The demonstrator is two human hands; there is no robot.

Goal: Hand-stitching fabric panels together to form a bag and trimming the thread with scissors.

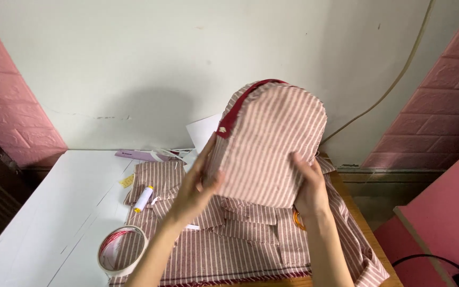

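Holding a striped fabric pouch (269,143) upright, the left hand (195,188) and right hand (308,187) each keep a closed grip on its sides. Below lie striped cloth pieces (224,244), a tape roll (122,251) and a thread spool (144,198) on the white surface (54,212).

I see a plain white wall (150,64) straight ahead, flanked by pink brick-pattern panels on the left (6,106) and right (442,101). A thin pale cable (399,79) runs down the wall. The white desk (43,212) stands against it, its wooden edge (354,207) showing at right. A pink slab (447,218) fills the lower right corner, possibly furniture. Light is soft, even.
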